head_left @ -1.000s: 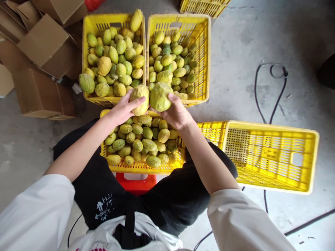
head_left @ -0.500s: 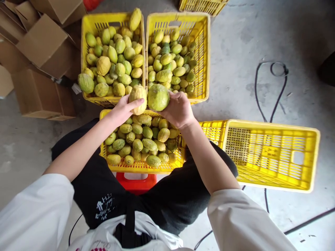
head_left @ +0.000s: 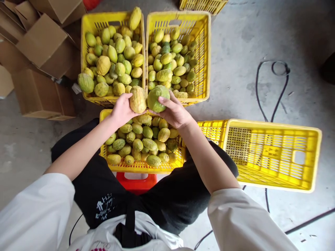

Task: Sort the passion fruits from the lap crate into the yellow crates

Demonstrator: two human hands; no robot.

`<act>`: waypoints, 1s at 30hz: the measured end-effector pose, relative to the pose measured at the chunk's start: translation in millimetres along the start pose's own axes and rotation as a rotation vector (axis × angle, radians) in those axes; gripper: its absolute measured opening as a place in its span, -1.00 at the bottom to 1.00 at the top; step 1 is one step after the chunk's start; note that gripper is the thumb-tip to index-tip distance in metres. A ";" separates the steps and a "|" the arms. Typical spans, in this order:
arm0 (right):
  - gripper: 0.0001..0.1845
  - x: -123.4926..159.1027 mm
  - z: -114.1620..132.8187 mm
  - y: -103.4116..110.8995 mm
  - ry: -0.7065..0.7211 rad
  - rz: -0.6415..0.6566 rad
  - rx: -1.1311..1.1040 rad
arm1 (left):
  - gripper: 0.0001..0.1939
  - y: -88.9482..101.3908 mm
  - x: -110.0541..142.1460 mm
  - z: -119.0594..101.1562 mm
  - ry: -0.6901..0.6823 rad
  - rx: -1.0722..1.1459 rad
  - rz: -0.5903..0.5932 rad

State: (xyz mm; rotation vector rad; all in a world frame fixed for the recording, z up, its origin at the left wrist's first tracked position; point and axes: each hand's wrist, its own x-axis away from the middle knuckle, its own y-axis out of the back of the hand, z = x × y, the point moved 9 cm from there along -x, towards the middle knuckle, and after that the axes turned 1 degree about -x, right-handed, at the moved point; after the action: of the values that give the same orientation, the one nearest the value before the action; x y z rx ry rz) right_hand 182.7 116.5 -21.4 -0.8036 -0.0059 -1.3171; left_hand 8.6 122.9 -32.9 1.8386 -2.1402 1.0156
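Observation:
My left hand (head_left: 120, 111) is closed round a bumpy yellow fruit (head_left: 138, 99). My right hand (head_left: 175, 113) grips a larger round green fruit (head_left: 156, 97). The two fruits touch, held above the far rim of the near yellow crate (head_left: 142, 168), which is full of green and yellow fruit between my knees. Just beyond stand two more yellow crates of fruit: a heaped left crate (head_left: 87, 21) and a less full right crate (head_left: 204, 52).
An empty yellow crate (head_left: 272, 155) lies tilted on the concrete floor at my right. Cardboard boxes (head_left: 42, 48) pile up at the left. A black cable (head_left: 272, 104) runs over the floor on the right. A red stool (head_left: 136, 182) sits under the near crate.
Both hands have risen slightly toward the far crates. My right hand has turned the green fruit, so my fingers now lie over its front; my left thumb has shifted off the yellow fruit's face.

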 end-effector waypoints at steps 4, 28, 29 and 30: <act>-0.21 0.7 -0.7 7.2 0.011 -0.036 0.010 | -0.47 -1.8 -2.0 -0.8 -0.001 -0.001 -0.022; -0.29 -1.4 -2.2 1.9 0.021 0.020 0.010 | -0.39 -8.4 3.8 -11.2 -0.014 -0.036 0.064; -0.29 -1.5 -2.2 3.0 0.028 0.019 0.016 | -0.40 -9.4 3.1 -8.8 -0.016 -0.034 0.079; -0.29 -1.5 -2.6 4.0 0.031 0.018 0.024 | -0.43 -10.3 2.8 -6.8 -0.016 -0.032 0.094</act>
State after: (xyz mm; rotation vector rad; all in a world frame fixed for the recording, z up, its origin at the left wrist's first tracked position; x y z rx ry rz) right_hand 184.5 116.5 -26.1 -0.7616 0.0101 -1.3103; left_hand 15.2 124.2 -22.3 1.7523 -2.2578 0.9823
